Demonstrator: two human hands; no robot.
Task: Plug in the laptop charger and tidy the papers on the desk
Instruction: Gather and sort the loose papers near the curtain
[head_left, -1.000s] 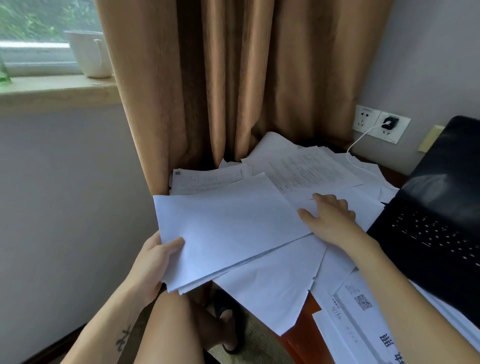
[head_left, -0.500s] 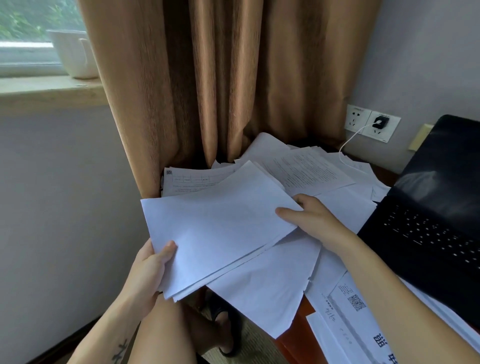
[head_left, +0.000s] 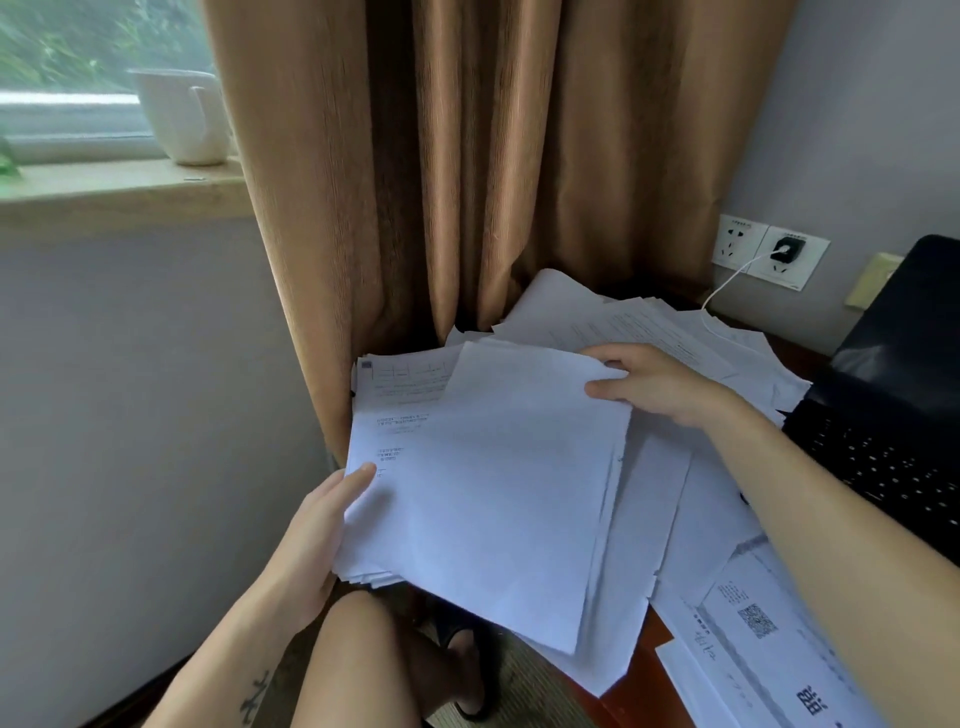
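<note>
You had your left hand (head_left: 317, 525) gripping the left edge of the stack of papers (head_left: 493, 493), thumb laid on the top sheet. Your right hand (head_left: 654, 382) pinched the stack's corner nearest the laptop (head_left: 893, 415), so both hands were grasping it. The stack sat well to the left of the laptop, tilted, with its lower end hanging past the bench (head_left: 644, 691) edge above your knee. Between it and the laptop, loose sheets (head_left: 670, 332) lay overlapping on the bench, reaching up to the laptop's left side. A sheet with a QR code (head_left: 758, 621) lay in front of the laptop, under your right forearm. The charger plug (head_left: 788, 249) sat in the wall socket (head_left: 769, 254) behind and left of the laptop, and its white cable (head_left: 727, 283) ran down onto the loose sheets. A brown curtain (head_left: 467, 156) hung further left of the laptop, behind the papers.
</note>
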